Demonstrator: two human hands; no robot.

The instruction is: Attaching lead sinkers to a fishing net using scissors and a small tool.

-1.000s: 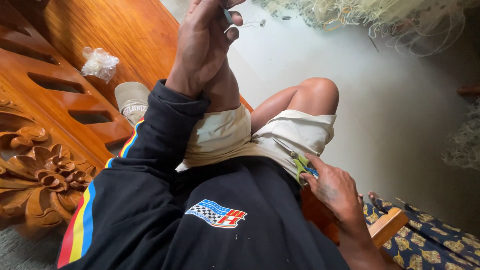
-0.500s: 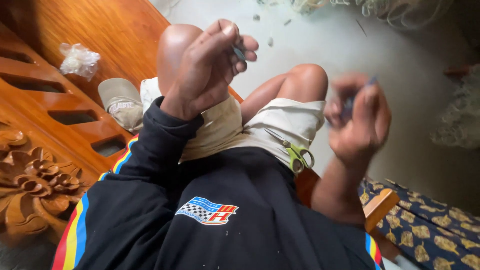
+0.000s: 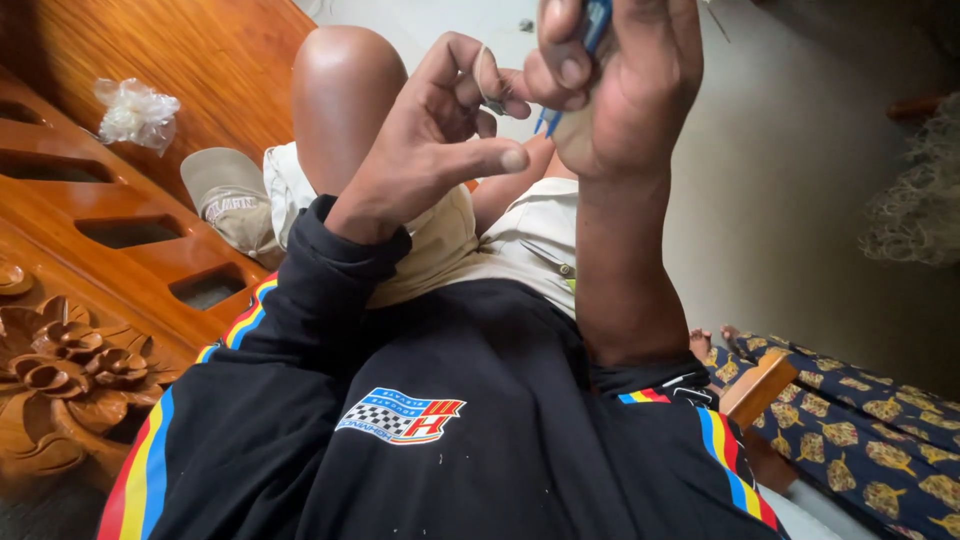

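My right hand (image 3: 615,85), at 12 o'clock, is closed round a slim blue tool (image 3: 592,30); its tip pokes out below my fist. My left hand (image 3: 435,130), just beside it at 11 o'clock, pinches a thin pale loop (image 3: 486,85). At 10 o'clock a crumpled clear plastic bag (image 3: 135,110) lies on the carved wooden bench (image 3: 120,240), contents unclear; a tan cap (image 3: 232,195) lies near it

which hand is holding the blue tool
The right hand, raised on the right of the view, pinches the slim blue tool between thumb and fingers. The left hand beside it holds no tool; a pale strand loops around its fingers.
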